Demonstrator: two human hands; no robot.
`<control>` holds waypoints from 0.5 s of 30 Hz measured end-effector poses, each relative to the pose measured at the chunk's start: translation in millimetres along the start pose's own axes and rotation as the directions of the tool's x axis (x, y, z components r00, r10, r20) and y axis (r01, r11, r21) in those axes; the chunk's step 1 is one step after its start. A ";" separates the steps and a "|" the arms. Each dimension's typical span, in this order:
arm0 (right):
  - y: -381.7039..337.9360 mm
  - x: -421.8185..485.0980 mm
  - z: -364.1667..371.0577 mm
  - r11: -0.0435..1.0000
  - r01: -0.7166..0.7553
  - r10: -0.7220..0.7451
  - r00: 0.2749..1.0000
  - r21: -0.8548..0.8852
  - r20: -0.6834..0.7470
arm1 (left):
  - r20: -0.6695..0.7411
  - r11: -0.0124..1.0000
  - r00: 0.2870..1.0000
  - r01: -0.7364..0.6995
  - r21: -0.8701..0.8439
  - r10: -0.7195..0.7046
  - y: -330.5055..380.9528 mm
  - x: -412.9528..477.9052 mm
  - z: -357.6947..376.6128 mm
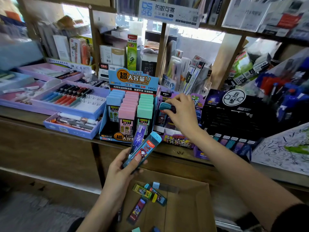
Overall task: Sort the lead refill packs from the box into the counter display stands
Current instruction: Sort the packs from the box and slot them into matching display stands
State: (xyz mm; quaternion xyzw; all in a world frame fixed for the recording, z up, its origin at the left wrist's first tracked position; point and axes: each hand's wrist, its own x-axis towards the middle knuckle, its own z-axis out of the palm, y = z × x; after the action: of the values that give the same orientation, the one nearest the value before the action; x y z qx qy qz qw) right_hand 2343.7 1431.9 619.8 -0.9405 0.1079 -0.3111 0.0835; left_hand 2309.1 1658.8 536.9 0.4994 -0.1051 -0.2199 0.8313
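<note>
Placement step: our right hand (pixel 182 113) pinched a teal-capped refill pack (pixel 164 107) into the purple stand (pixel 177 139), just right of the blue display stand (pixel 133 77), while our left hand (pixel 123 169) clasped two packs (pixel 142 148) above the cardboard box (pixel 189 203), where more lay; the next move likely called for a slot-edge-clearing release.

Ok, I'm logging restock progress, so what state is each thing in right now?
Right hand: shut on a teal-capped pack, at the purple stand.
Left hand: holding two packs, above the box.
Box: open, a few packs left inside.
Blue stand: nearly full; blue column is short.
</note>
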 end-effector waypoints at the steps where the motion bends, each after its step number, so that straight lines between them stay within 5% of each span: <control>1: -1.2 0.5 -2.2 1.000 -0.006 0.006 1.000 -0.007 0.010 | -0.003 1.000 1.000 -0.001 -0.001 0.001 -0.2 0.5 0.6; 6: -18.3 -13.3 -28.1 0.953 0.000 0.007 1.000 0.303 -0.021 | 0.000 1.000 1.000 -0.015 -0.016 0.015 1.7 4.0 2.7; 8: -26.2 -29.8 -37.6 0.865 -0.064 -0.009 0.990 0.498 0.143 | 0.002 1.000 1.000 -0.025 -0.020 0.025 2.5 6.5 4.7; 11: -30.4 -48.7 -41.4 0.787 -0.239 -0.039 0.901 0.569 0.432 | 0.027 1.000 0.999 -0.029 0.003 0.029 1.5 11.2 8.8; 15: -23.6 -43.3 -47.0 0.702 -0.322 0.037 0.907 0.635 0.419 | 0.056 0.991 0.998 -0.042 0.125 0.035 3.7 12.5 10.7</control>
State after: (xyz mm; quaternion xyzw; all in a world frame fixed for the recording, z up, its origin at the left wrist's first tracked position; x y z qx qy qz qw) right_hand 2285.0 1461.4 637.7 -0.8664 0.0589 -0.1332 0.4776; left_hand 2316.9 1646.0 544.7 0.5427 -0.1508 -0.2104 0.7990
